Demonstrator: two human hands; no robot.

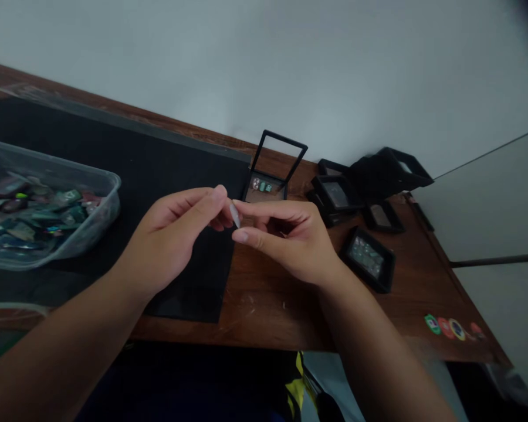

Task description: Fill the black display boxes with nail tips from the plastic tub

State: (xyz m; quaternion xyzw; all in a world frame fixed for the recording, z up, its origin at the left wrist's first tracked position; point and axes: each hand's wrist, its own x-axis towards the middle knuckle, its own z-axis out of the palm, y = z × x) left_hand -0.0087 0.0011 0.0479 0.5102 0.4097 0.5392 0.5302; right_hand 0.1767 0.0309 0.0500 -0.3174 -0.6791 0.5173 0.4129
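My right hand (293, 234) pinches a small pale flat piece (234, 215) between its thumb and forefinger. The piece stands edge-on, so I cannot make out its kind. Meeting it from the other side, my left hand (171, 234) has its thumb and fingers closed at the piece's left edge. Just behind the fingers, a small black-framed display case (286, 139) stands with its lid raised. Inside its base lie several small stones (263, 186), pinkish and green.
A clear plastic tub (110, 193) of mixed stones sits at left on a black mat (176, 155). Several black cases (338, 194) are stacked at right, with a case of small clear pieces (366, 258) nearer me. Round stickers (456, 328) mark the wooden table's (264, 316) right corner.
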